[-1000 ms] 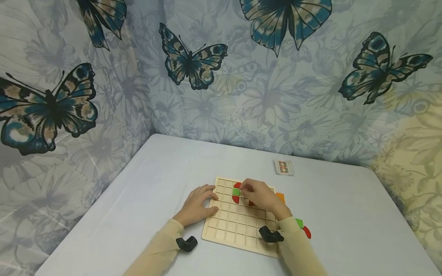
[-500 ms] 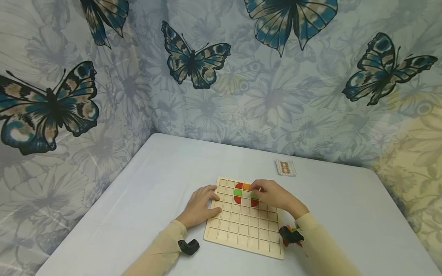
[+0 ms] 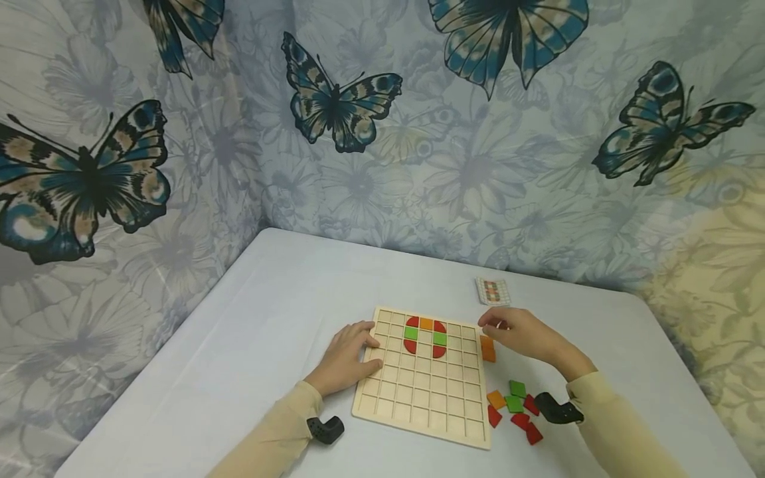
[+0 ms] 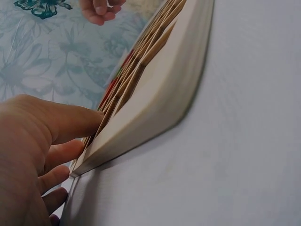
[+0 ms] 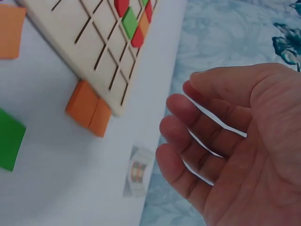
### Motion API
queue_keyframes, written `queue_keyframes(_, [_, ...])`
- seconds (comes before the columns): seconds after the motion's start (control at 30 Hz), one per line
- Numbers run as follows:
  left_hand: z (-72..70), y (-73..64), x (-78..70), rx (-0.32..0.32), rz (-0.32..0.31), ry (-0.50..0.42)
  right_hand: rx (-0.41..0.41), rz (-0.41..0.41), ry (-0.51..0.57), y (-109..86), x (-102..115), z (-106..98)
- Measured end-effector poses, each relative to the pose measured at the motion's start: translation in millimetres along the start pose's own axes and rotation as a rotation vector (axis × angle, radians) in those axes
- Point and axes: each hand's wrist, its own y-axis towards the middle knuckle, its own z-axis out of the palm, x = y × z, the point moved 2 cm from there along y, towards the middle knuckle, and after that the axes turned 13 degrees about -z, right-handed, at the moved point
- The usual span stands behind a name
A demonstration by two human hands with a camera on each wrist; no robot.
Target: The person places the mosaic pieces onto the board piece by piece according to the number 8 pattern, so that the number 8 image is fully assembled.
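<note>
A square wooden grid board (image 3: 418, 398) lies on the white table. In its far rows sit red rounded tiles (image 3: 439, 352), two green square tiles (image 3: 439, 338) and one orange square tile (image 3: 425, 324). My left hand (image 3: 343, 355) rests at the board's left edge; in the left wrist view its thumb and a finger touch the rim (image 4: 155, 113). Above the board's far right corner hovers my right hand (image 3: 522, 332), its fingers loosely bent with nothing between them, as the right wrist view shows. Just below it, two orange tiles (image 3: 488, 348) lie beside the board.
Loose green tiles (image 3: 517, 389), an orange tile (image 3: 496, 399) and several red tiles (image 3: 533, 433) lie to the right of the board. Farther back is a small card (image 3: 493, 291) printed with a coloured grid pattern. Papered walls with butterflies rise behind the table.
An orange tile and a red rounded tile now show in the far row, where my right hand was. That hand has moved right, off the board. My left hand stays put.
</note>
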Motion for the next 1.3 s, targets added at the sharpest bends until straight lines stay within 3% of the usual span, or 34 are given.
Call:
queue_keyframes(0.27, [1.8,-4.1,-2.9,-0.012,0.007,-0.007,-0.004,0.042,0.002,-5.6,-13,0])
queue_keyframes(0.73, [4.1,-4.6,-0.4,-0.027,0.009,0.01,0.051,0.114,-0.032,2.4,-41,20])
queue_keyframes(1.13, [3.0,-4.7,-1.5,-0.028,0.002,0.027,0.064,0.074,-0.13,5.7,-36,31])
queue_keyframes(1.3, [3.4,-4.3,-1.5,-0.028,0.004,0.022,0.047,0.108,-0.14,6.1,-35,30])
